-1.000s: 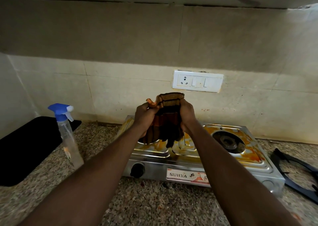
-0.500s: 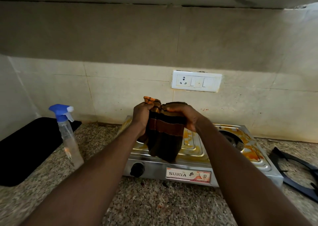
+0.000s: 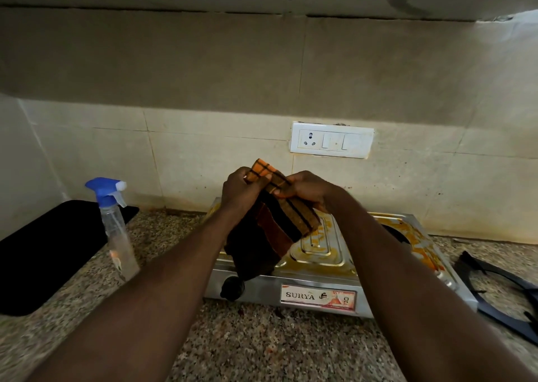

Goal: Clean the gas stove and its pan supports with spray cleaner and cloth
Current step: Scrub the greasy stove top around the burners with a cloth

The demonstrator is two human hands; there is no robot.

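A steel two-burner gas stove point(image 3: 314, 268) sits on the granite counter, its top smeared with orange stains. Above its left half I hold an orange, brown and black striped cloth point(image 3: 273, 227) in the air. My left hand point(image 3: 240, 189) grips the cloth's upper left edge, and my right hand point(image 3: 305, 188) pinches its top fold. The cloth hangs down and hides the left burner. A clear spray bottle point(image 3: 116, 233) with a blue trigger stands on the counter left of the stove. Black pan supports point(image 3: 506, 294) lie on the counter at the right.
A black mat point(image 3: 49, 250) covers the counter at the far left. A white socket and switch plate point(image 3: 332, 140) is on the tiled wall behind the stove. The stove's black knob point(image 3: 231, 288) faces me. Speckled granite counter point(image 3: 262, 346) lies in front.
Both hands have turned and refolded the cloth: its orange corner now sticks up between them, and the hanging part slants to the right over the stove.
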